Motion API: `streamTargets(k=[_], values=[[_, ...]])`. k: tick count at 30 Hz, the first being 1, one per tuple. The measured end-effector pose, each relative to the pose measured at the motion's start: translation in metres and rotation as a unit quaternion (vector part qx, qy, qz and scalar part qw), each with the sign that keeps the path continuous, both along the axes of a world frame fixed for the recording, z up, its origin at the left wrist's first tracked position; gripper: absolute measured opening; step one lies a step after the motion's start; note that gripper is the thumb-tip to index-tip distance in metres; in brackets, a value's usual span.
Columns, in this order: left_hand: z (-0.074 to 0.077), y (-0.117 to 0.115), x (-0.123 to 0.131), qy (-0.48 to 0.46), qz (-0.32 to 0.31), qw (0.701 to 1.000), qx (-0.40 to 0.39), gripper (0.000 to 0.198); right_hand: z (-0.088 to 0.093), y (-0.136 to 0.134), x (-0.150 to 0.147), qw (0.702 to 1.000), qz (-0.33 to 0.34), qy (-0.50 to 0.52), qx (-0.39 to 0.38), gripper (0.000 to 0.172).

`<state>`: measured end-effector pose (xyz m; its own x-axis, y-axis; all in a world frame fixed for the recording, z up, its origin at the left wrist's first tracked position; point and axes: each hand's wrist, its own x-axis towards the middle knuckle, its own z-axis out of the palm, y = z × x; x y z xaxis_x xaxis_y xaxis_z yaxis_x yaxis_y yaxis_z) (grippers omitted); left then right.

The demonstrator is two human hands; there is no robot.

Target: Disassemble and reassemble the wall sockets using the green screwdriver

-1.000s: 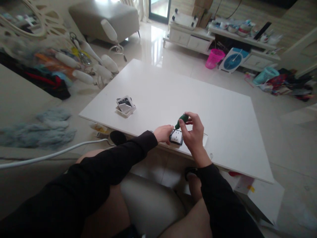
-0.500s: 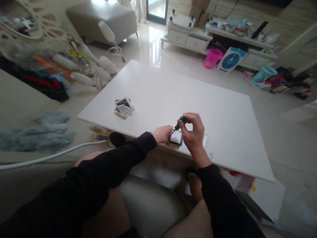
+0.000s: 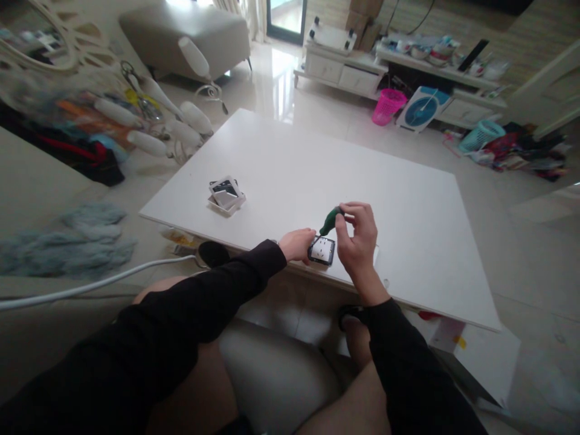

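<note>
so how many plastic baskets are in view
2: a pink basket left of the blue fan, and a teal basket farther right, beside a heap of things. Both are beyond the white table; others may be hidden.

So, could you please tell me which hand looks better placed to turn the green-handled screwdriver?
Probably the right hand: it holds the green-handled screwdriver, whose shaft slants down toward the left edge of the dark-rimmed white square socket. The left hand sits at that edge.
</note>
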<state>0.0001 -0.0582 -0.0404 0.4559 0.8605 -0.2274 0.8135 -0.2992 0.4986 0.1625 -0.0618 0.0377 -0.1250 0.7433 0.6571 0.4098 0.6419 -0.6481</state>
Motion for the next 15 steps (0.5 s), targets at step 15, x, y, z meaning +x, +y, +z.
streamTargets(k=[15], values=[[0.0048, -0.0008, 0.0013, 0.007, 0.007, 1.000, -0.004, 0.068, 0.0050, -0.0005, -0.0003, 1.000, 0.004, -0.006, 0.009, 0.009]])
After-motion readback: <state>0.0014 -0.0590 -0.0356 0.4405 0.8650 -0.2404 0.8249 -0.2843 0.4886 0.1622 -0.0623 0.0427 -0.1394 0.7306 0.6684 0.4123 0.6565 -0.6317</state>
